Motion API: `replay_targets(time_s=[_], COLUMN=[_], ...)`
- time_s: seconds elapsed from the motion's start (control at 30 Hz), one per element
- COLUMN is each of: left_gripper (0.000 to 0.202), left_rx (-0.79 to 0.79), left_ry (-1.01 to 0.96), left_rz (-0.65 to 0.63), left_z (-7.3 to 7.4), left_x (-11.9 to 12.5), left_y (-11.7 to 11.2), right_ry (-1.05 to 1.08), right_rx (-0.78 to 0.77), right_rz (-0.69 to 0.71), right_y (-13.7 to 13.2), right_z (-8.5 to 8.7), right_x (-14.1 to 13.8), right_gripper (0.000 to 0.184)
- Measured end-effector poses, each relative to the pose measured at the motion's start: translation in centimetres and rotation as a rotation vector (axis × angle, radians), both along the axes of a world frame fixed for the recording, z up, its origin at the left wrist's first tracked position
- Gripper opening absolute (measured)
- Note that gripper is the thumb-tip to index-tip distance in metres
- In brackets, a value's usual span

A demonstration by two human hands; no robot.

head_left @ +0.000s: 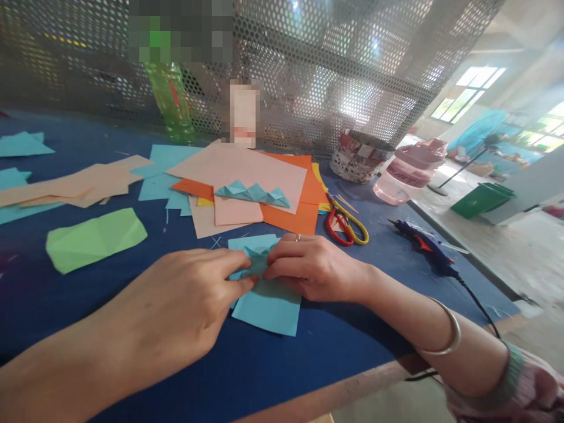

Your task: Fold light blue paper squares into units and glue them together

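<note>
The folded sheet point(259, 294) is smooth, matt blue paper. The scissors point(339, 210) have glossy plastic handles, the glue gun point(423, 247) is glossy blue plastic, the bangle point(457, 332) is polished metal, and the screen point(308, 70) beyond the desk point(264, 376) is perforated sheet metal.

- The left hand point(176, 299) pinches the folded top of a square teal paper sheet point(267, 311) from one side
- The right hand point(315, 267), wearing a silver ring point(298, 237) and a silver bangle point(445, 329), presses it from the other
- Beyond them, red-and-yellow handled scissors point(341, 228) lie near a blue hot glue gun point(423, 247) on the navy tabletop point(273, 376)
- A pleated teal paper strip point(253, 194) sits on a peach paper sheet point(264, 170)
</note>
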State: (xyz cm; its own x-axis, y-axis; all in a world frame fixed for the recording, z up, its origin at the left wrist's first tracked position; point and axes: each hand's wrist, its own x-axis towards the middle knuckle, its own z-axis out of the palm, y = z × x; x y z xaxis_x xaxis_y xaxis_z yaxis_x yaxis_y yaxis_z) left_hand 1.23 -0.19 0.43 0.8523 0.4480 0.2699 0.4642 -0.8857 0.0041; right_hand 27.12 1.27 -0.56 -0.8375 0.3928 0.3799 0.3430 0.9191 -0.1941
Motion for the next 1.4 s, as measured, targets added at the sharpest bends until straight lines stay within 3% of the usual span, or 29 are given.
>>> replay_targets(time_s=[0.27, 0.67, 1.0, 1.4], left_gripper=[0.044, 0.047, 0.042, 0.042], left_rx=[0.022, 0.027, -0.055, -0.060], left_ry=[0.056, 0.056, 0.019, -0.005], left_rz=[0.008, 0.005, 0.007, 0.038], left_z=[0.23, 0.27, 0.43, 0.73], left_x=[0.28, 0.22, 0.26, 0.67], left_y=[-0.22, -0.53, -0.67, -0.98], right_ry=[-0.011, -0.028, -0.089, 0.013], right_rx=[0.062, 0.187, 0.198, 0.182], right_rz=[0.015, 0.033, -0.014, 0.030], right_y=[-0.14, -0.57, -0.55, -0.45], right_z=[-0.15, -0.72, -0.53, -0.25], right_x=[0.30, -0.01, 0.14, 0.20], right_gripper=[0.033, 0.027, 0.017, 0.024])
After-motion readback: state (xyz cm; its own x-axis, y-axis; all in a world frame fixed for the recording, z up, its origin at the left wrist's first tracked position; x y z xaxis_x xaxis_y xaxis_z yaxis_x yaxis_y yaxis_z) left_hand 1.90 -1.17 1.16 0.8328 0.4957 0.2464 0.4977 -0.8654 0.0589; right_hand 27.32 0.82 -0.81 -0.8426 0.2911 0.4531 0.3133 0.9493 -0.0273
